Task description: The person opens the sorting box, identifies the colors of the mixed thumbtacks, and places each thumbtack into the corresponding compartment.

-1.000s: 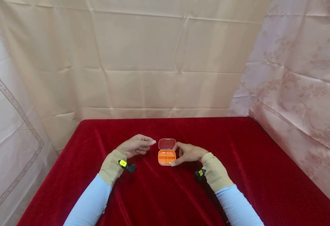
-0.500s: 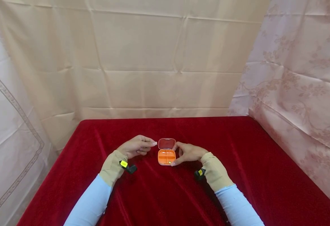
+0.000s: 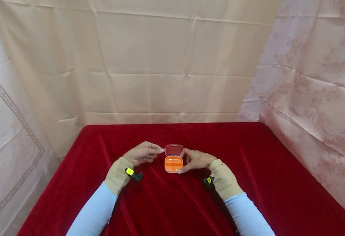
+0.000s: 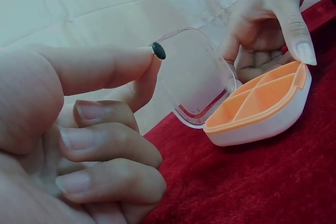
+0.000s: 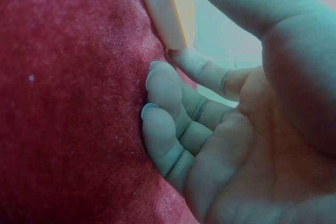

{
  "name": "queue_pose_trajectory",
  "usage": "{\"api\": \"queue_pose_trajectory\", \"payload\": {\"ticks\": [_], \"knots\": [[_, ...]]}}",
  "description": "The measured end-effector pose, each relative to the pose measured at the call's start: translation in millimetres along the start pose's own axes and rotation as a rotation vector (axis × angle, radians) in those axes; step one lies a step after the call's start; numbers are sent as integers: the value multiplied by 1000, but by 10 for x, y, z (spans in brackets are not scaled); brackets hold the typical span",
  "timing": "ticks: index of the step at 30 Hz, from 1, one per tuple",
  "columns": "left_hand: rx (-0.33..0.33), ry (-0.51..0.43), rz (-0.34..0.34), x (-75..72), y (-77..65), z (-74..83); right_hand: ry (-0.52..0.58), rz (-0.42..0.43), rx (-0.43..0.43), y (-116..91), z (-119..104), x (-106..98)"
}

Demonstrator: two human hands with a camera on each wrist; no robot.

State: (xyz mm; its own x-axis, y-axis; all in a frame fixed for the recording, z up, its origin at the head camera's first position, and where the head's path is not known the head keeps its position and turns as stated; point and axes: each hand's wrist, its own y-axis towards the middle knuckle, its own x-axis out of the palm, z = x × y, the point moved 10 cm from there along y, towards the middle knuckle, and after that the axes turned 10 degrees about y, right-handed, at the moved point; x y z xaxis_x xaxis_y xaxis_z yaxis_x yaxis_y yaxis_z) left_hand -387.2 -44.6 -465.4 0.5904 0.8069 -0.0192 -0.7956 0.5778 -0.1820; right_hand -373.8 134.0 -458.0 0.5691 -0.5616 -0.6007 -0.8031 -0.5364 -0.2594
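Observation:
An orange four-part pill box [image 3: 173, 164] with a white base lies on the red cloth, its clear lid [image 3: 174, 150] tipped back. My right hand [image 3: 198, 160] grips the box from the right, thumb on the front corner and index finger by the hinge. A small shiny greenish piece [image 3: 177, 169] sits in the front right compartment. Just left of the lid, my left hand [image 3: 144, 153] pinches a small black stud [image 4: 159, 51] between thumb and index finger. The stud is oval with a gold-coloured edge. The other left fingers are curled in.
A red velvet cloth [image 3: 160, 203] covers the table. Behind it hangs a beige curtain [image 3: 149, 65], with a flowered curtain [image 3: 314, 85] at the right and a pale one [image 3: 10, 131] at the left. Each wrist wears a small black camera.
My left hand has shifted slightly right and down, bringing the stud closer to the lid. My right hand keeps its grip on the pill box.

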Motion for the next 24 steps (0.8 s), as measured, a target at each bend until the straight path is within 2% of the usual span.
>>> {"api": "queue_pose_trajectory", "payload": {"ticks": [12, 24], "knots": [[-9, 22, 37, -16, -26, 10, 17, 1, 6, -14, -23, 2], [-8, 16, 41, -14, -25, 7, 18, 3, 10, -9, -8, 0]]}}
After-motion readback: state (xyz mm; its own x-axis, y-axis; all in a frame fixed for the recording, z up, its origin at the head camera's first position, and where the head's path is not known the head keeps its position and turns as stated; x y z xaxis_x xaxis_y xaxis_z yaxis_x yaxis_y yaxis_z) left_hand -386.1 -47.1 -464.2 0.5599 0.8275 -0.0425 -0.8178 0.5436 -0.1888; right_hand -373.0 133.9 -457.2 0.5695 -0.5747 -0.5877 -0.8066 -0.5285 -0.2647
